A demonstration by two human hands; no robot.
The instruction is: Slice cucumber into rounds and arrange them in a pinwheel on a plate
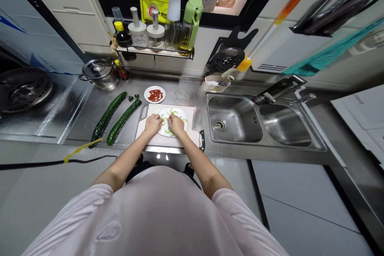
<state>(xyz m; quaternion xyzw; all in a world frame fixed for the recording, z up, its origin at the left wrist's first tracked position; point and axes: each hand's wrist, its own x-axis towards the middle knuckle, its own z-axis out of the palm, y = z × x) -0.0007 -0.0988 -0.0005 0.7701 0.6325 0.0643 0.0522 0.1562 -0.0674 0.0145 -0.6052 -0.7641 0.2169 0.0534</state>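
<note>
A white plate [180,131] lies on the cutting board [150,139], with thin green cucumber slices [169,132] set out in small curved groups on it. My left hand [154,124] is at the plate's left edge, fingers curled together close to some slices. Over the middle of the plate, my right hand [176,124] points down with fingertips pinched among the slices. Whatever either hand holds is hidden by the fingers. A black knife handle [202,141] shows at the board's right edge. Two whole cucumbers [109,114] lie on the counter to the left.
Behind the board stands a small plate [162,99] of chopped red pieces. A lidded steel pot [101,73] is at the back left, below a rack [156,53] of bottles and jars. The double sink [237,122] is to the right; a wok [24,88] sits far left.
</note>
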